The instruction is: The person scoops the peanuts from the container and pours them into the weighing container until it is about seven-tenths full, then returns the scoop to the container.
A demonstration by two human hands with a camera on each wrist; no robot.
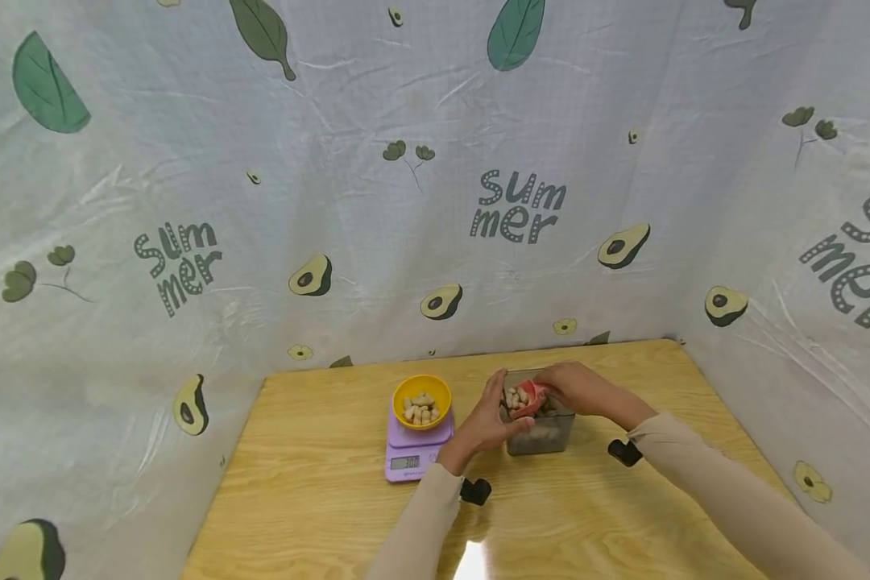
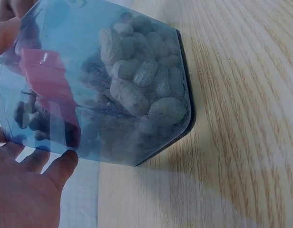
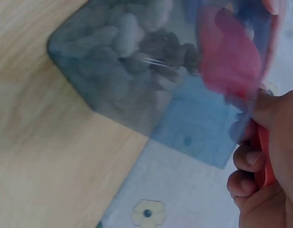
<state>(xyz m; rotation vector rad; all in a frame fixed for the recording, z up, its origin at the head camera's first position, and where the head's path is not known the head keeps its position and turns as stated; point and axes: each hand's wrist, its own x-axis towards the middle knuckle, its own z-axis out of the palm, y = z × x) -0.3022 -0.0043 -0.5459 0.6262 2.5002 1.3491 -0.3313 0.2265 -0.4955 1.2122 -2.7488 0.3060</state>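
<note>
Red scoop (image 1: 535, 392) before white "summer" sheet (image 1: 362, 209)

1 bowl (image 1: 417, 386), 1 container (image 1: 540, 441), seemingly 1 scoop (image 1: 535, 395)

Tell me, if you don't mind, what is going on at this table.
A person's left hand holds a clear container near its rim, while the right hand grips a red scoop that is inside the container and carries some peanuts. More peanuts lie beneath it. Beside the container, a yellow bowl with a few peanuts in it stands on a purple scale, whose display appears to read 300.
</note>
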